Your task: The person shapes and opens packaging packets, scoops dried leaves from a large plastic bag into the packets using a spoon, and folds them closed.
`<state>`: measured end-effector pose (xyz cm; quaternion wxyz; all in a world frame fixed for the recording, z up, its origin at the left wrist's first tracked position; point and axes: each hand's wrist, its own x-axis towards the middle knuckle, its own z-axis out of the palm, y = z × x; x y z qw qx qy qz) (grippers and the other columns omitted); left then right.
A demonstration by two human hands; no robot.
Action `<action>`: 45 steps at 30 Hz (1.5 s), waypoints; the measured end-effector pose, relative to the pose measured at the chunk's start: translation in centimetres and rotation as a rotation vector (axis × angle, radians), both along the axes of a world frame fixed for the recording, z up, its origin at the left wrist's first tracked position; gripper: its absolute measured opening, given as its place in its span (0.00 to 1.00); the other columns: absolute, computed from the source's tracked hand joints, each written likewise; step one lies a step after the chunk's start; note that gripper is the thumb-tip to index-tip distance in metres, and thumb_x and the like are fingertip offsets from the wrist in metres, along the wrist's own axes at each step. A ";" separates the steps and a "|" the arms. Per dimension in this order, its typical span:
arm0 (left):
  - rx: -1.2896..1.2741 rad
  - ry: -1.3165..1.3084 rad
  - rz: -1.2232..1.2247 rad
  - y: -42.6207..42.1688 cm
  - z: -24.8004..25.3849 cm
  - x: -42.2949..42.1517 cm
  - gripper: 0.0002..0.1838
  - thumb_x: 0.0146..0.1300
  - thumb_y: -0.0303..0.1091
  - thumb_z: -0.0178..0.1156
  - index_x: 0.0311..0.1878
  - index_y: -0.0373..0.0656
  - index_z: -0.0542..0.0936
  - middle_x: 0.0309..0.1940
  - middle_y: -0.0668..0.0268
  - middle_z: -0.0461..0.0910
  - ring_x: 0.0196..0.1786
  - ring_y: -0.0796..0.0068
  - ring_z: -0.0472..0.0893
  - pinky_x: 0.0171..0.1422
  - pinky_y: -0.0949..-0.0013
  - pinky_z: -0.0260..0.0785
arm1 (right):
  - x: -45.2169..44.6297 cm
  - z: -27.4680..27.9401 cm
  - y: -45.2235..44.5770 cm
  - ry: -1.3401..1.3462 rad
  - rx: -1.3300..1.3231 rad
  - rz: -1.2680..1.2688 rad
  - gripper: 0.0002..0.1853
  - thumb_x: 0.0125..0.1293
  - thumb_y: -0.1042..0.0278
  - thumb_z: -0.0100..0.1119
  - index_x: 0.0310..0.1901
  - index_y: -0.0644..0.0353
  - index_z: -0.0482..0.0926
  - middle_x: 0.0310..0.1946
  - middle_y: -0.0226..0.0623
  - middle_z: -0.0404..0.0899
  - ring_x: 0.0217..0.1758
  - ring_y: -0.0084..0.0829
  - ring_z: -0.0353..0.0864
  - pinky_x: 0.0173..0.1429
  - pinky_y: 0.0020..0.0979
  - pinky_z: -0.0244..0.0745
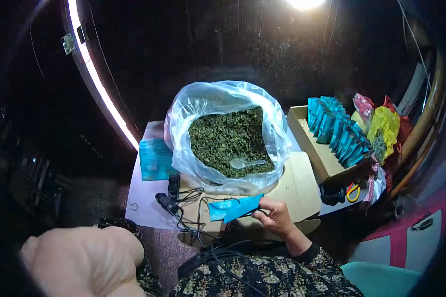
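My right hand (pixel 276 217) is closed, thumb and fingers pinching the edge of a blue packet (pixel 244 208) just in front of a big bag. Another blue piece (pixel 219 210) overlaps it on the left; I cannot tell whether it is a separate packet. Close to the camera at lower left, my left hand (pixel 86 262) looms large, its fingers not discernible. The clear plastic bag (pixel 186 151) stands open, filled with dark green dried leaves (pixel 220 133). On the leaves lies a clear plastic scoop (pixel 248 163).
A stack of flat blue packets (pixel 155 161) lies left of the bag. At right, a cardboard box (pixel 309 143) holds a row of blue packets (pixel 337 131). Black cables (pixel 186 218) cross the table's front. Yellow-handled scissors (pixel 353 192) and coloured plastic bags (pixel 384 123) are farther right.
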<state>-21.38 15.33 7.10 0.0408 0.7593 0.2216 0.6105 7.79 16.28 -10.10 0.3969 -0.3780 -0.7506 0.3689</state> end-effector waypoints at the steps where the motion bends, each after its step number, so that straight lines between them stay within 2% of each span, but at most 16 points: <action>1: -0.009 -0.006 -0.008 -0.3 -0.2 0.1 0.32 0.58 0.38 0.70 0.61 0.33 0.69 0.47 0.55 0.81 0.43 0.68 0.83 0.49 0.67 0.78 | -0.1 0.2 -0.1 -0.004 -0.011 -0.003 0.08 0.54 0.78 0.64 0.38 0.65 0.82 0.31 0.42 0.81 0.36 0.33 0.82 0.41 0.30 0.75; 5: -0.032 -0.025 -0.037 -1.0 -0.7 0.5 0.33 0.57 0.39 0.70 0.61 0.32 0.69 0.47 0.55 0.81 0.42 0.67 0.83 0.49 0.67 0.79 | -0.4 0.7 -0.1 -0.001 0.010 -0.013 0.08 0.52 0.79 0.65 0.36 0.65 0.82 0.29 0.41 0.79 0.33 0.34 0.81 0.40 0.31 0.74; 9: -0.062 -0.032 -0.056 -1.9 -1.2 1.0 0.33 0.57 0.39 0.71 0.61 0.32 0.69 0.46 0.55 0.81 0.42 0.67 0.84 0.48 0.66 0.79 | -0.1 1.5 -0.1 -0.082 0.076 -0.068 0.09 0.50 0.79 0.65 0.36 0.64 0.81 0.29 0.44 0.78 0.33 0.41 0.80 0.39 0.33 0.75; 12: -0.081 -0.034 -0.089 -2.3 -1.1 2.6 0.34 0.57 0.40 0.71 0.61 0.31 0.69 0.46 0.54 0.82 0.41 0.67 0.84 0.47 0.66 0.80 | 0.4 2.1 0.1 -0.006 0.242 -0.091 0.09 0.48 0.80 0.66 0.34 0.63 0.81 0.30 0.42 0.80 0.34 0.41 0.81 0.38 0.34 0.75; 14: -0.396 0.302 -0.106 -0.5 -5.5 4.3 0.43 0.51 0.43 0.74 0.67 0.37 0.66 0.62 0.51 0.72 0.61 0.57 0.75 0.64 0.56 0.68 | 0.3 2.6 0.0 0.012 0.302 -0.104 0.09 0.49 0.82 0.65 0.34 0.64 0.81 0.30 0.42 0.80 0.33 0.39 0.80 0.38 0.33 0.75; 15: -0.436 0.507 -0.041 -0.3 -6.4 5.0 0.46 0.50 0.43 0.74 0.69 0.37 0.64 0.64 0.50 0.70 0.64 0.52 0.71 0.66 0.55 0.65 | 0.1 2.8 0.0 0.032 0.371 -0.106 0.09 0.49 0.84 0.65 0.34 0.65 0.81 0.31 0.41 0.81 0.33 0.38 0.80 0.38 0.32 0.75; 18: -0.501 0.579 -0.101 1.0 -10.4 6.4 0.47 0.49 0.41 0.74 0.70 0.38 0.62 0.65 0.49 0.68 0.65 0.49 0.69 0.67 0.55 0.64 | -0.2 3.4 0.0 0.068 0.454 -0.109 0.09 0.49 0.85 0.64 0.34 0.66 0.81 0.32 0.41 0.82 0.33 0.36 0.80 0.38 0.31 0.75; 22: -0.521 0.519 -0.106 2.0 -12.1 7.5 0.42 0.46 0.36 0.72 0.67 0.41 0.66 0.58 0.51 0.72 0.59 0.49 0.72 0.62 0.55 0.67 | -0.2 3.3 -0.6 0.083 0.482 -0.093 0.11 0.49 0.84 0.66 0.36 0.65 0.82 0.35 0.42 0.82 0.35 0.37 0.81 0.40 0.32 0.76; 25: -0.593 0.549 -0.098 3.4 -12.8 7.6 0.35 0.44 0.31 0.70 0.60 0.44 0.72 0.47 0.54 0.75 0.51 0.51 0.75 0.56 0.56 0.69 | 0.1 3.4 -0.5 0.063 0.472 -0.057 0.12 0.49 0.83 0.67 0.37 0.64 0.82 0.37 0.42 0.83 0.38 0.38 0.82 0.42 0.34 0.77; 26: -0.595 0.550 -0.101 3.5 -13.1 7.6 0.35 0.44 0.31 0.70 0.60 0.44 0.72 0.47 0.54 0.75 0.51 0.51 0.75 0.56 0.56 0.69 | 0.3 3.7 -0.4 0.024 0.446 -0.018 0.13 0.48 0.81 0.68 0.38 0.63 0.83 0.39 0.42 0.83 0.40 0.40 0.82 0.45 0.36 0.76; 29: -0.477 0.526 -0.036 3.7 -13.2 7.7 0.28 0.42 0.28 0.67 0.52 0.45 0.75 0.39 0.57 0.75 0.45 0.52 0.76 0.51 0.57 0.70 | 0.7 4.1 0.1 -0.054 0.396 0.063 0.16 0.47 0.79 0.70 0.41 0.61 0.83 0.42 0.42 0.83 0.45 0.44 0.82 0.50 0.39 0.76; 32: -0.457 0.552 -0.029 4.0 -12.9 7.5 0.28 0.41 0.27 0.70 0.51 0.43 0.76 0.39 0.57 0.76 0.45 0.52 0.76 0.51 0.58 0.69 | 1.1 3.7 0.3 -0.156 0.264 0.202 0.21 0.45 0.73 0.73 0.45 0.57 0.83 0.48 0.40 0.82 0.55 0.50 0.78 0.60 0.44 0.72; 33: -0.449 0.565 -0.025 3.9 -12.9 7.4 0.28 0.40 0.27 0.71 0.50 0.43 0.77 0.39 0.57 0.77 0.45 0.52 0.76 0.51 0.58 0.69 | 1.2 3.6 0.4 -0.157 0.261 0.202 0.21 0.45 0.73 0.73 0.45 0.57 0.83 0.48 0.40 0.82 0.55 0.50 0.78 0.60 0.44 0.72; 36: -0.430 0.583 -0.011 3.8 -12.7 7.4 0.26 0.41 0.28 0.67 0.49 0.44 0.76 0.38 0.58 0.76 0.45 0.53 0.76 0.51 0.58 0.69 | 1.4 3.5 0.7 -0.201 0.299 0.238 0.25 0.45 0.65 0.74 0.49 0.54 0.82 0.52 0.38 0.81 0.62 0.53 0.72 0.66 0.47 0.67; 41: -0.430 0.672 0.053 3.5 -12.3 7.2 0.24 0.42 0.29 0.65 0.48 0.45 0.76 0.38 0.58 0.76 0.45 0.53 0.76 0.52 0.58 0.68 | 1.6 3.9 0.6 -0.412 0.431 0.225 0.27 0.47 0.56 0.74 0.51 0.52 0.81 0.54 0.38 0.80 0.66 0.55 0.68 0.69 0.50 0.64; 45: -0.348 0.602 -0.061 3.6 -13.3 7.6 0.24 0.42 0.30 0.65 0.48 0.45 0.76 0.37 0.58 0.76 0.44 0.53 0.76 0.51 0.56 0.67 | 2.1 3.3 0.3 -0.555 0.420 0.161 0.30 0.47 0.49 0.73 0.53 0.49 0.80 0.52 0.38 0.80 0.68 0.57 0.66 0.70 0.53 0.59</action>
